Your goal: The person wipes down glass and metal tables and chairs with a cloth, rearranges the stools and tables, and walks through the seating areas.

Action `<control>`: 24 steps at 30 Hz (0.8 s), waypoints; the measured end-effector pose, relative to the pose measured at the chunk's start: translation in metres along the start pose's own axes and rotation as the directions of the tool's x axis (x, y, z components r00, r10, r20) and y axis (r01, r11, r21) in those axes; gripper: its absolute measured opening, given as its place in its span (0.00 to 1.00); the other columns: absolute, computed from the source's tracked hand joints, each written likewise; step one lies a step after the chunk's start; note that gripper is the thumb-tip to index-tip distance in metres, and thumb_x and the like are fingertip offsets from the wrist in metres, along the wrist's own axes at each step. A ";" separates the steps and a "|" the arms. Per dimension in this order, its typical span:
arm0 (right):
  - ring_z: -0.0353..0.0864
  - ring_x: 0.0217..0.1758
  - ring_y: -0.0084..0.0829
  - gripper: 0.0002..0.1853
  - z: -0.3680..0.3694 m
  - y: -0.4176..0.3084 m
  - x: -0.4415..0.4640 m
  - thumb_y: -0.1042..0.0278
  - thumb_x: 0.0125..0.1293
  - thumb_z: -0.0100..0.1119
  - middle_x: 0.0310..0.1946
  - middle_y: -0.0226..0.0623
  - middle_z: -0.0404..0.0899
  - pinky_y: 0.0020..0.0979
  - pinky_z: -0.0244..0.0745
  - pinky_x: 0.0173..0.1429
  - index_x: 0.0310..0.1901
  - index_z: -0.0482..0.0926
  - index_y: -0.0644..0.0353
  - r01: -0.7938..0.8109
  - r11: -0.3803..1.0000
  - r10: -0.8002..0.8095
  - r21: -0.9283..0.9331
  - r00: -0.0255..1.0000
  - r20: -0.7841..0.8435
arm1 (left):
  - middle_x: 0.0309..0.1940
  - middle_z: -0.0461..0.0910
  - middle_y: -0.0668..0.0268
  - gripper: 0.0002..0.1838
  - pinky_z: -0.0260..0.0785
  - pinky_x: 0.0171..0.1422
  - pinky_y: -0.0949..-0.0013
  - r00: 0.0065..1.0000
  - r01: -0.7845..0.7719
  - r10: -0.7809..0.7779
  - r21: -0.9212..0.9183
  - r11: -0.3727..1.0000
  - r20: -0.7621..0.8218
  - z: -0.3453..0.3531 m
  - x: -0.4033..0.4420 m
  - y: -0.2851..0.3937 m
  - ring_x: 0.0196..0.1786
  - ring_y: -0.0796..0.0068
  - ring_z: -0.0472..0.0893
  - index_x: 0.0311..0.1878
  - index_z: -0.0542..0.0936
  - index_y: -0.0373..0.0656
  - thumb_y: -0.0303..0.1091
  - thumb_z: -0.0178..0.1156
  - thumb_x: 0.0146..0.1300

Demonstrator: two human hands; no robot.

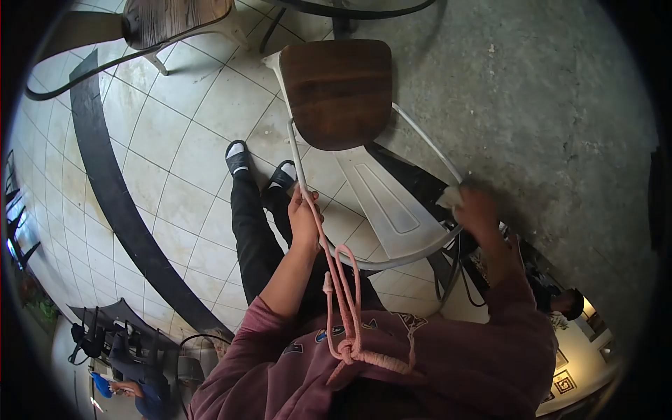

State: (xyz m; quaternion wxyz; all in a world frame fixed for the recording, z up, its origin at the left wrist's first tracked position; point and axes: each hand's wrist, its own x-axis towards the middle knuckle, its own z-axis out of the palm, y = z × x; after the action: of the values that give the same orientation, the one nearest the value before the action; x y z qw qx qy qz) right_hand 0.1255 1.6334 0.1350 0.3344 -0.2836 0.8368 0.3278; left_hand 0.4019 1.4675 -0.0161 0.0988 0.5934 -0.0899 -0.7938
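A chair with a dark wooden seat [341,94], a white metal backrest panel [395,206] and a curved white tube frame [413,259] stands before me. My left hand [304,215] is closed round the left side of that tube. On the other side, my right hand [479,210] is closed on a pale cloth [450,198], which touches the right part of the frame. The right hand is a little blurred. Pink cords [346,308] hang down over my maroon shirt and partly cover the tube near my left hand.
Another wooden-seated chair [183,15] is at the upper left, and a round dark table edge [357,12] is at the top. White tiles [168,140] with a dark strip [115,189] meet grey concrete [532,126]. Other people [140,385] are at lower left and lower right.
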 end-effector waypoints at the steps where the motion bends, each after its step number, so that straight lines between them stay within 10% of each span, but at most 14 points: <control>1: 0.74 0.48 0.49 0.21 0.001 -0.011 -0.017 0.60 0.49 0.61 0.43 0.49 0.75 0.44 0.70 0.51 0.46 0.74 0.57 0.188 0.971 -0.183 0.150 0.982 -0.046 | 0.14 0.59 0.76 0.04 0.47 0.14 0.80 1.000 -0.002 0.002 -0.008 1.000 -0.005 0.002 0.000 0.000 0.12 0.87 0.57 0.36 0.69 0.45 0.29 0.43 0.65; 4: 0.71 0.53 0.47 0.26 0.025 -0.046 -0.025 0.59 0.54 0.58 0.50 0.48 0.72 0.40 0.66 0.58 0.56 0.71 0.54 0.568 0.686 -0.639 0.455 0.769 0.003 | 0.15 0.58 0.76 0.04 0.47 0.15 0.79 0.999 0.053 -0.052 0.046 0.998 -0.008 -0.004 -0.001 0.000 0.13 0.87 0.55 0.34 0.68 0.45 0.33 0.46 0.64; 9: 0.70 0.55 0.46 0.26 0.097 -0.089 0.074 0.57 0.59 0.53 0.51 0.50 0.71 0.40 0.64 0.59 0.59 0.68 0.53 0.645 0.599 -0.761 0.473 0.642 0.088 | 0.21 0.66 0.76 0.09 0.50 0.13 0.84 0.999 0.038 -0.037 -0.059 0.998 0.008 -0.005 0.002 -0.005 0.12 0.89 0.55 0.47 0.71 0.45 0.29 0.43 0.66; 18: 0.71 0.55 0.48 0.25 0.142 -0.186 0.214 0.54 0.57 0.55 0.51 0.52 0.72 0.40 0.66 0.56 0.52 0.72 0.62 0.452 0.816 -0.550 0.359 0.798 0.244 | 0.25 0.68 0.75 0.14 0.46 0.14 0.82 1.000 0.026 -0.025 -0.165 0.986 0.004 -0.001 0.003 0.000 0.13 0.89 0.56 0.52 0.69 0.41 0.27 0.44 0.64; 21: 0.70 0.57 0.46 0.26 0.154 -0.177 0.182 0.52 0.59 0.54 0.51 0.50 0.72 0.38 0.64 0.59 0.53 0.71 0.63 0.687 0.573 -0.754 0.447 0.656 -0.041 | 0.26 0.68 0.75 0.14 0.47 0.14 0.82 0.999 0.030 -0.027 -0.178 0.984 0.020 -0.003 0.004 0.000 0.13 0.89 0.57 0.53 0.69 0.41 0.27 0.44 0.64; 24: 0.69 0.58 0.45 0.26 0.150 -0.192 0.195 0.51 0.61 0.51 0.53 0.50 0.71 0.37 0.62 0.60 0.54 0.71 0.62 0.575 0.637 -0.691 0.513 0.721 0.049 | 0.26 0.68 0.75 0.14 0.47 0.14 0.81 0.999 0.049 -0.045 -0.145 0.988 0.031 -0.006 0.005 -0.003 0.13 0.89 0.57 0.53 0.68 0.41 0.27 0.43 0.64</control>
State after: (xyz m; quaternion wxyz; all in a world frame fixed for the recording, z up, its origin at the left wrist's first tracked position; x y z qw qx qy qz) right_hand 0.1943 1.5744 -0.1636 0.5845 -0.4304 0.6878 0.0110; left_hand 0.4061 1.4687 -0.0228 0.1220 0.5757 -0.0192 -0.8083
